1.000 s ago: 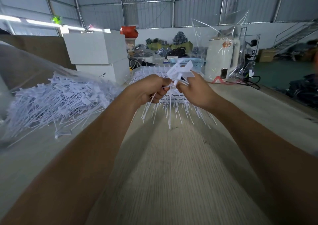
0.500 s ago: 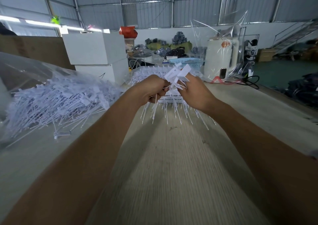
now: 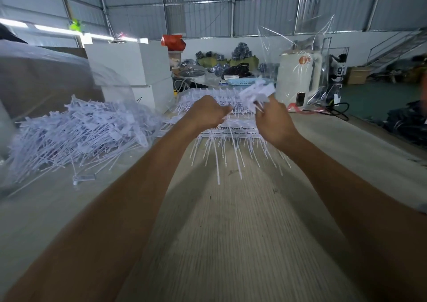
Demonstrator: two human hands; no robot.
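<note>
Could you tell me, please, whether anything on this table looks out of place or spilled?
One white tag tie lies alone on the table, strayed from the loose pile at the left. Otherwise nothing stands out; the right hand grips a bunch of ties.

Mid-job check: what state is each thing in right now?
Tag racks, stacked flat on the table, ties pointing toward the person.
Right hand, fingers gripping a bunch of loose tags, raised.
Left hand, fingers curled over the racks; grip blurred.
Tag pile, heaped loose at left.
</note>
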